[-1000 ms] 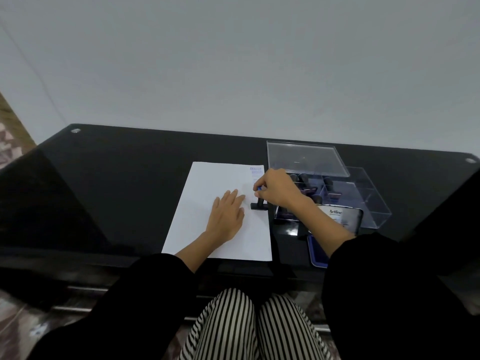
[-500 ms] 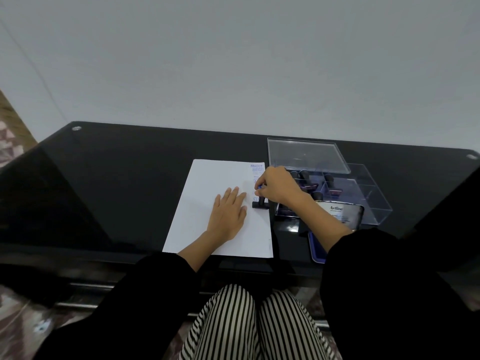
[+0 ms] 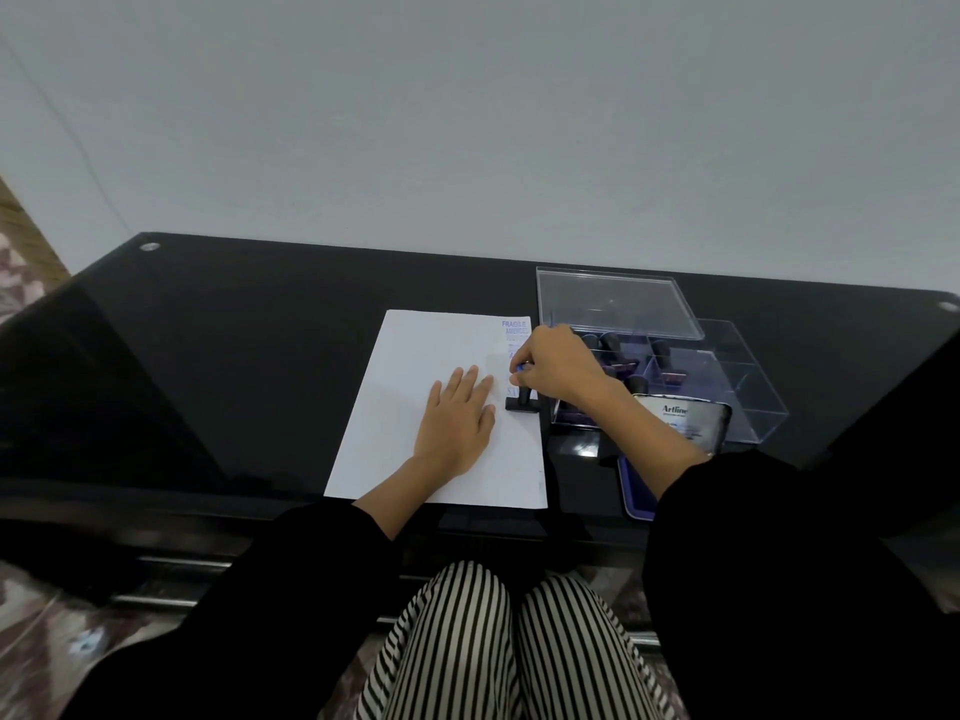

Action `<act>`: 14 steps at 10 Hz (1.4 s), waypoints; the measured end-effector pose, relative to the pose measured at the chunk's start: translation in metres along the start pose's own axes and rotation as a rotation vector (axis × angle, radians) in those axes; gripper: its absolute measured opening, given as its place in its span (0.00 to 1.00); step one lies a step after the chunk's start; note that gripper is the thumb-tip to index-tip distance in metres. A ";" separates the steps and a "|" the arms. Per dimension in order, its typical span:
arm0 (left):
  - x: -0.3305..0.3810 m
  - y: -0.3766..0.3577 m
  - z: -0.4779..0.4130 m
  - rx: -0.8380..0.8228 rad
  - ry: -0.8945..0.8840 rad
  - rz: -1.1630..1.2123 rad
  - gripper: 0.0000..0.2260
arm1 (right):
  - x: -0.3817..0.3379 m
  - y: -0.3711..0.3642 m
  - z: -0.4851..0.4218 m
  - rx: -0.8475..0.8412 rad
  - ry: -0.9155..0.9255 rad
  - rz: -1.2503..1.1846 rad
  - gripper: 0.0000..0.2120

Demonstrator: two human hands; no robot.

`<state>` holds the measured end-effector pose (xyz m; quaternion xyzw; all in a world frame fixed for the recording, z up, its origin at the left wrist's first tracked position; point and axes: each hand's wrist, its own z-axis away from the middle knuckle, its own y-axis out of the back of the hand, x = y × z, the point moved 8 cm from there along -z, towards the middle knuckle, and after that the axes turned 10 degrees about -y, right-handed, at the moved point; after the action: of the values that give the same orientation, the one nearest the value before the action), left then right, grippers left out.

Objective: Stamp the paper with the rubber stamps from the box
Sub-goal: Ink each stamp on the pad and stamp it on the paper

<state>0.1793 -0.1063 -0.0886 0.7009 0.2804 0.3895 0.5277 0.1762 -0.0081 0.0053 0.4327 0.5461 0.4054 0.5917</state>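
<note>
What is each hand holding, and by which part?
The right hand pinches the black rubber stamp by the top of its handle, base down on the paper. The left hand holds nothing; it lies flat on the paper.

A glossy black glass desk (image 3: pixel 208 387) stands against a plain pale grey wall (image 3: pixel 467 122); patterned floor (image 3: pixel 21 272) shows at far left.

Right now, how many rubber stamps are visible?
5: one stamp gripped by the right hand on the paper; four stand in the clear box; more may be hidden.
</note>
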 end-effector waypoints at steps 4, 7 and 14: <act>0.000 0.001 0.000 0.003 0.002 0.005 0.22 | -0.003 -0.002 0.003 -0.004 -0.010 0.065 0.11; 0.001 0.001 0.000 -0.018 0.014 0.001 0.22 | -0.008 -0.003 0.015 0.106 -0.003 0.259 0.11; 0.000 0.000 -0.001 0.003 0.011 0.010 0.22 | -0.005 -0.002 0.004 0.111 0.022 0.355 0.11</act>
<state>0.1785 -0.1064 -0.0883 0.7008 0.2803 0.3956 0.5233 0.1799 -0.0140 0.0047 0.5500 0.4891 0.4773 0.4800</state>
